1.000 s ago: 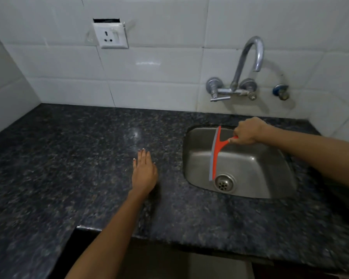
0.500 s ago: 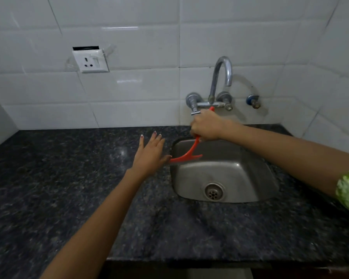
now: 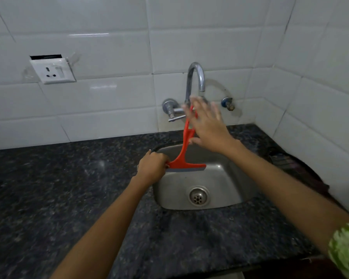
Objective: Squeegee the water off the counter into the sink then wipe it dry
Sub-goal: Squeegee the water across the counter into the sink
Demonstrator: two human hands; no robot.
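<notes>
Squeegee [image 3: 184, 156], over the sink [image 3: 226, 186], has passed from your right hand [image 3: 208, 127], now open with fingers spread, to your left hand [image 3: 151, 168], gripping its blade end.

Both forearms are bare down to the hands, and up the right arm there's a green-and-white patterned sleeve [image 3: 346, 250], nothing on either wrist.
</notes>
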